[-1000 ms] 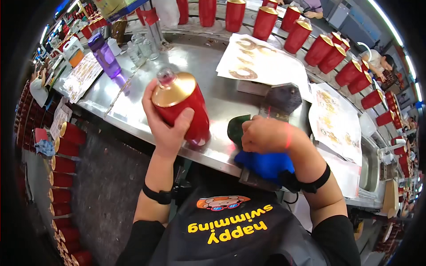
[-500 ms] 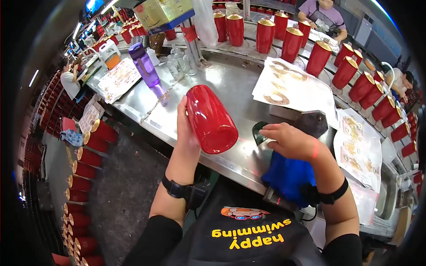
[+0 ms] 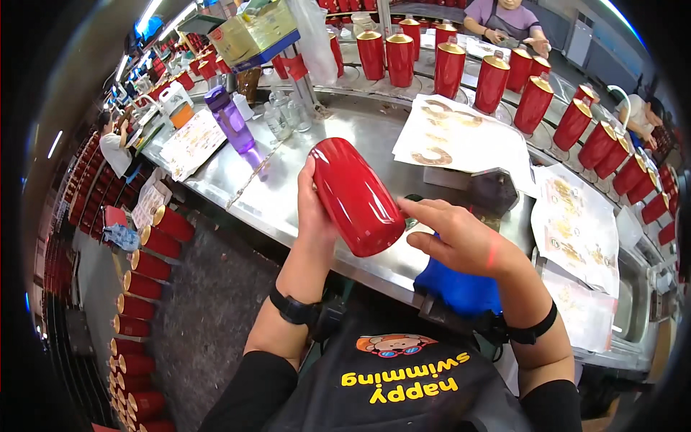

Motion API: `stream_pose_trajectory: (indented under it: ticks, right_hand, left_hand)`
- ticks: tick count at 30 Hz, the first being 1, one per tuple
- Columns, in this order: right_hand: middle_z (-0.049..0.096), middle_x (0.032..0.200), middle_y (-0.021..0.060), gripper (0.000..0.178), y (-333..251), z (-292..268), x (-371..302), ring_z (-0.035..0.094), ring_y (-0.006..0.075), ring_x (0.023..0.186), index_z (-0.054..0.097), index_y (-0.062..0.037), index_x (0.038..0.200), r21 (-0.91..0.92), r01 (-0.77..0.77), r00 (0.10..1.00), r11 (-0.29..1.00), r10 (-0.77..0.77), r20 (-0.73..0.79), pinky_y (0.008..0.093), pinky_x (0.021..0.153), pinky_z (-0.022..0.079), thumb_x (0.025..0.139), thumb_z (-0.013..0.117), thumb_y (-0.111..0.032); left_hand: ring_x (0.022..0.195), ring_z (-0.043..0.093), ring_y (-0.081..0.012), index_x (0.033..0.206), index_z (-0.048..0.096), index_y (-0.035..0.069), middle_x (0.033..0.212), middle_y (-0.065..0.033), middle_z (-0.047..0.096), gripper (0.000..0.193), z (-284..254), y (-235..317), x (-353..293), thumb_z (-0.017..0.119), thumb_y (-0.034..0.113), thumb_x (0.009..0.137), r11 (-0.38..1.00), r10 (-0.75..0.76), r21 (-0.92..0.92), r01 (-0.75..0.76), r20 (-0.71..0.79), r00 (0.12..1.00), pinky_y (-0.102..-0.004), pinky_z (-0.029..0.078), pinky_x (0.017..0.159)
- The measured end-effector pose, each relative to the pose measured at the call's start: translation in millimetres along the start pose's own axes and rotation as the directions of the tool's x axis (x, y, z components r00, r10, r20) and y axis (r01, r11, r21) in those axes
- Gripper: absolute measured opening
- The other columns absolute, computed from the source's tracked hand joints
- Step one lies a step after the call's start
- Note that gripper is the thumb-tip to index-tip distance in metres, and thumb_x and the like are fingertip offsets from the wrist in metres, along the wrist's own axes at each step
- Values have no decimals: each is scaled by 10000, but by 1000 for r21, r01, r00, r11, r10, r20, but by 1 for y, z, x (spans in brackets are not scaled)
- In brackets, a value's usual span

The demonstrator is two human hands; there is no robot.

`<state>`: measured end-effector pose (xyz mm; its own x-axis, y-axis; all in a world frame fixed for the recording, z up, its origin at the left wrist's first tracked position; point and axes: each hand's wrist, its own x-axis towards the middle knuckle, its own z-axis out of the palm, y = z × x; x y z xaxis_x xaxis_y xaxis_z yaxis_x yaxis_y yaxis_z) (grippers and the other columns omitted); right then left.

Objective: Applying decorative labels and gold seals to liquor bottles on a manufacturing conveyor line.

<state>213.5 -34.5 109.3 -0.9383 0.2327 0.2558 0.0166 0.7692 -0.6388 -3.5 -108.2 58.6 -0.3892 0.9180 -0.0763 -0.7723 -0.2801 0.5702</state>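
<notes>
My left hand (image 3: 314, 205) is wrapped round a glossy red bottle (image 3: 358, 198), holding it tilted above the metal worktop (image 3: 288, 209). The broad end points down and toward my right; the bottle hides most of my left fingers. Beside that end is my right hand (image 3: 457, 234), its fingers stretched out and the thumb apart, with nothing held. Whether its fingertips touch the bottle I cannot tell. A small dark green object (image 3: 412, 199) shows partly behind the right fingertips. Beneath my right wrist lies a blue cloth (image 3: 461, 284).
Gold decal sheets (image 3: 453, 137) lie at the back right, near a dark angular block (image 3: 494, 191). A purple water bottle (image 3: 230, 122) and clear glass bottles (image 3: 277, 119) stand at the back left. Red bottles line a curved conveyor (image 3: 468, 108). A co-worker (image 3: 507, 21) sits beyond it.
The red bottle has tipped so its base no longer faces me, and it has shifted slightly right. My right hand has moved left to the bottle's lower end.
</notes>
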Motion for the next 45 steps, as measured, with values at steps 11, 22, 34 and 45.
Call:
stream_pose_trajectory:
  ticks: [11,22,34,45]
  right_hand:
    - [531,1269,239,857,29,20,-40,519,376,1138,173,3,1477,-105,-280,947,954,293,136,422,961,429,819,697,-162]
    - [589,1167,162,400,153,-167,6,581,336,1047,553,-102,1295,-689,-412,812,597,583,20,404,907,464,895,551,-87]
    - [345,1444,115,752,262,-136,83,366,366,1324,382,-394,1421,-861,-320,643,395,758,109,514,995,431,809,458,37]
    - [301,1460,179,764,282,-143,97,404,419,1280,314,-338,1466,-810,-379,675,448,732,89,497,990,429,811,466,25]
  left_hand:
    - [1184,473,-228,1375,237,70,1279,-124,429,932,-7,-56,-20,816,296,681,697,383,450,-558,425,820,-373,413,999]
    - [1294,407,-314,1390,338,-7,1372,-203,434,902,3,-29,-18,772,438,737,571,62,636,-519,597,800,-419,299,1078]
    - [1061,534,-194,1282,378,-22,1186,-142,507,767,7,-27,-12,795,302,726,135,-5,715,-686,692,722,-324,442,914]
    - [1066,550,-250,1264,453,15,1188,-129,542,713,-3,-31,-1,807,244,689,347,34,727,-592,621,783,-367,433,926]
